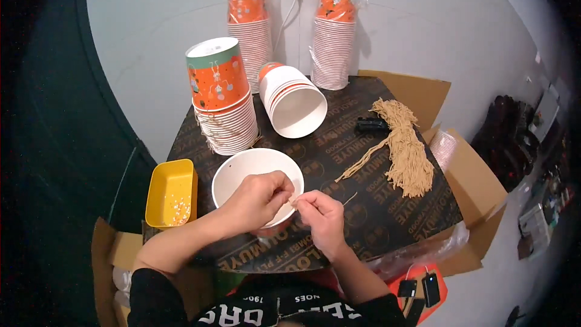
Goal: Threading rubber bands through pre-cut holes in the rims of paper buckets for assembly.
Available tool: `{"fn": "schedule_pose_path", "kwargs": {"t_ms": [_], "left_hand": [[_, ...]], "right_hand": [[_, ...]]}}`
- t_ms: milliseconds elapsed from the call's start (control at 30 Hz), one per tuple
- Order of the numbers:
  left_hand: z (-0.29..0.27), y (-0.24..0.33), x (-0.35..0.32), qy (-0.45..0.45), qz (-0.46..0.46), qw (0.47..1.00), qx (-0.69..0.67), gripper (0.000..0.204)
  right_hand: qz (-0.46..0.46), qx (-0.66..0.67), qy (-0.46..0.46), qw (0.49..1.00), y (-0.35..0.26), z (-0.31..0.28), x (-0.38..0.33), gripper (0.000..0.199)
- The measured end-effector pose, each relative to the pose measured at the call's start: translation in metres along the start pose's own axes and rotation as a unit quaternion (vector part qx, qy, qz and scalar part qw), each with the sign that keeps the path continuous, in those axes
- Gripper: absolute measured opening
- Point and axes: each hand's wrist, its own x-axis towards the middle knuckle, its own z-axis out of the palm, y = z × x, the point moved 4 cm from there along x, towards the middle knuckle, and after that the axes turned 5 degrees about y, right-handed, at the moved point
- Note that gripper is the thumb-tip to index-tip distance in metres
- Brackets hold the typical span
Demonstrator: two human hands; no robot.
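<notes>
A white paper bucket (227, 175) stands upright near the front edge of the table. My left hand (266, 197) reaches over its mouth with thumb and fingers pinched together. At the bucket's right rim, my right hand (322, 218) is closed in a pinch, its fingertips almost meeting those of the left. Both hands hold a tan string (350, 198), whose loose end sticks out past the right hand. The short piece between the fingertips is too small to make out clearly. To the right lies a thick bundle of tan strings (402, 151), a few strands trailing toward me.
A yellow tub (156, 191) with small pale bits sits at left. Behind the bucket are a stack of upturned orange paper buckets (219, 85) with strings around it, some nested buckets on their side (287, 94) and two wrapped stacks (334, 42). A black object (371, 125) touches the bundle.
</notes>
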Motion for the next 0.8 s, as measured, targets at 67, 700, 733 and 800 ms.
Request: {"fn": "schedule_pose_path", "kwargs": {"t_ms": [67, 700, 733, 800], "left_hand": [[0.0, -0.001, -0.002, 0.002, -0.058, 0.997, -0.046, 0.005], [-0.002, 0.014, -0.008, 0.004, 0.043, 0.999, 0.009, 0.004], [-0.002, 0.014, -0.008, 0.006, 0.054, 0.998, 0.011, 0.005], [-0.003, 0.013, -0.008, 0.008, 0.063, 0.998, 0.013, 0.006]], "right_hand": [[0.141, 0.164, -0.032, 0.976, 0.01, -0.001, -0.002, 0.011], [0.0, -0.019, 0.159, 0.987, -0.007, -0.039, -0.009, 0.01], [0.002, -0.02, 0.159, 0.987, -0.007, -0.043, -0.009, 0.01], [-0.01, -0.023, 0.185, 0.982, -0.005, -0.049, -0.008, 0.008]]}}
